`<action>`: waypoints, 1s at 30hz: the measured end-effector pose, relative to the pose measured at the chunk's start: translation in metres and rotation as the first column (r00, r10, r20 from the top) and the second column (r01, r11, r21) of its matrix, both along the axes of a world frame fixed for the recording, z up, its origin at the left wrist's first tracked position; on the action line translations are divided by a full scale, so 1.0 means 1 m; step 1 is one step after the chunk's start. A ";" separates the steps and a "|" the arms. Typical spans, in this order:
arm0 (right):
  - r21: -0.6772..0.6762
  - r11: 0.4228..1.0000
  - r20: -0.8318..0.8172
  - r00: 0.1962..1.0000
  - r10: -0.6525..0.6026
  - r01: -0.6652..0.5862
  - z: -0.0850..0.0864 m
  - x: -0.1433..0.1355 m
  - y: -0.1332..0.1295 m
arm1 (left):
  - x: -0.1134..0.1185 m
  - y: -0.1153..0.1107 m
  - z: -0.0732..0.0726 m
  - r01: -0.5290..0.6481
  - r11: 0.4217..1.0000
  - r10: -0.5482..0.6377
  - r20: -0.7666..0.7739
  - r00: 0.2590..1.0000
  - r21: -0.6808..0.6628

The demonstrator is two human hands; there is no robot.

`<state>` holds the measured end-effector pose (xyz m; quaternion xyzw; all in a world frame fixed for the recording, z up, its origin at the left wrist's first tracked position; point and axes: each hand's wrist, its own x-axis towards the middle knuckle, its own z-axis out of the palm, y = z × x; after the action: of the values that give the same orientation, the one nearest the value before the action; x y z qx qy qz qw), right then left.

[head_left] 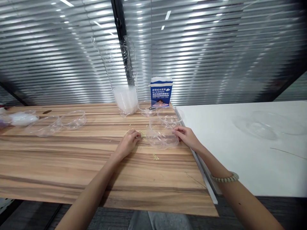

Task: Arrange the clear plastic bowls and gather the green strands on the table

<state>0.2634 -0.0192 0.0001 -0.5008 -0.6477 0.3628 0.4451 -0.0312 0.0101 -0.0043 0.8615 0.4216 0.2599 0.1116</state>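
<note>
Low over the wooden table, my left hand (129, 143) has its fingers pinched together beside a small heap of yellow-green bits (143, 135). What sits between those fingertips, if anything, is too small to make out. My right hand (186, 136) grips the right rim of a clear plastic bowl (161, 142) with thumb and fingers. Another clear bowl (169, 120) stands right behind it, their outlines overlapping. More yellow-green bits (155, 157) lie in front of the held bowl.
A bagged stack of clear cups (126, 99) and a blue box (161, 93) stand at the back. Further clear bowls (73, 120) sit on the left. A metal strip (203, 175) separates the wooden table (72, 166) from a white table (240, 163) on the right.
</note>
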 end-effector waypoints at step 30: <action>-0.017 1.000 0.016 1.000 0.005 -0.005 -0.003 0.000 0.001 | 0.006 -0.001 -0.004 0.020 1.000 -0.020 0.032 0.999 0.007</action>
<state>0.2633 -0.0181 -0.0031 -0.5059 -0.6493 0.3653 0.4348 -0.0250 0.0091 -0.0081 0.8619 0.4101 0.2739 0.1179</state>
